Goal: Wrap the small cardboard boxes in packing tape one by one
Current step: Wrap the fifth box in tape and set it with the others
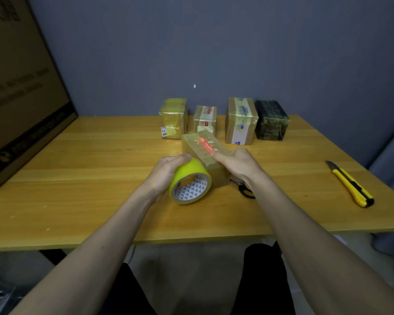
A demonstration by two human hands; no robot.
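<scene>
The person stands at the near edge of the yellow-brown wooden worktop (77, 173), both bare forearms reaching in over it.

Left hand (166, 171): fingers curled over the top of the yellow-green roll of packing tape (190, 181), gripping it. The roll lies tilted, its cardboard core with a grey triangle print facing the viewer, and its far side sits against the box in work.

Right hand (236, 165): laid flat on that box, fingers straight and pressing its top face; it clasps nothing.

Box in work: a small brown cardboard box with a red label (204, 153), glossy with tape, lying at mid-worktop between the 2 hands, turned at an angle to the worktop edge.

Behind it, near the grey-blue wall (214, 42), 4 more boxes stand in a row. From the left: a yellowish taped carton with a white sticker (173, 118); a small brown carton with red and white labels (205, 119); a taller brown carton with a pale blue-printed tape strip (241, 120); a dark, near-black wrapped carton (271, 120). The last 2 stand just beside each other.

A black looped handle, probably scissors (245, 189), shows under the right wrist; the rest is hidden.

A yellow and black utility knife (350, 184) lies well apart on the right side of the worktop.

A large brown cardboard sheet with blurred print (21, 98) leans at the left end.
</scene>
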